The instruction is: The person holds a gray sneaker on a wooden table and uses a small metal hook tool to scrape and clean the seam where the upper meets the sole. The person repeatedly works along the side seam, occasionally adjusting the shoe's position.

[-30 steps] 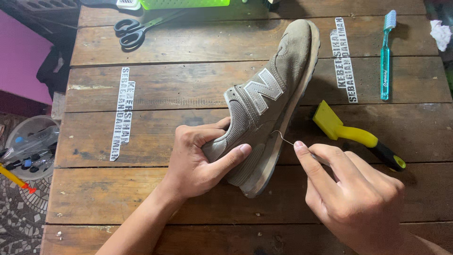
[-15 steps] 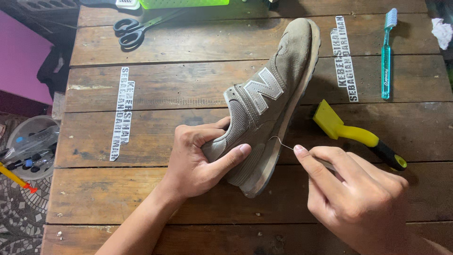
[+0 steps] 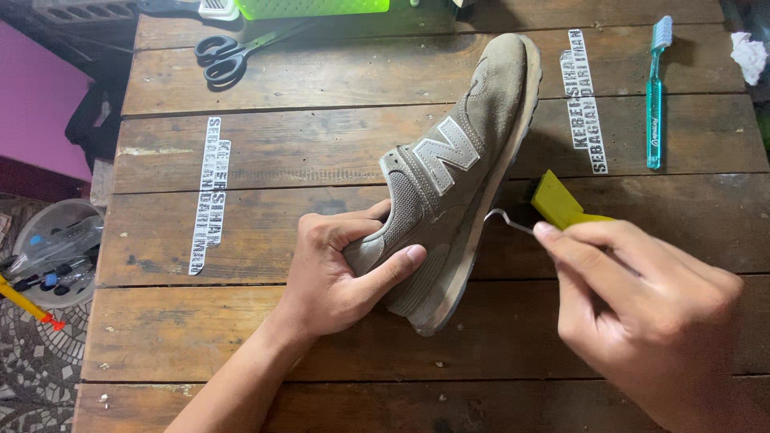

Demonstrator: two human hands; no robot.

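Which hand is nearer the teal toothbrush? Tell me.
Right. The right hand, holding a hooked metal tool, lies below the toothbrush; the left hand grips the shoe's heel, farther left.

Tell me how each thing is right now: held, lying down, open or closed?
Shoe: on its side, heel gripped by left hand.
Hooked needle: pinched in right hand, tip at the sole edge.
Scissors: lying slightly open.
Toothbrush: lying flat, untouched.
Yellow brush: lying flat, partly hidden.
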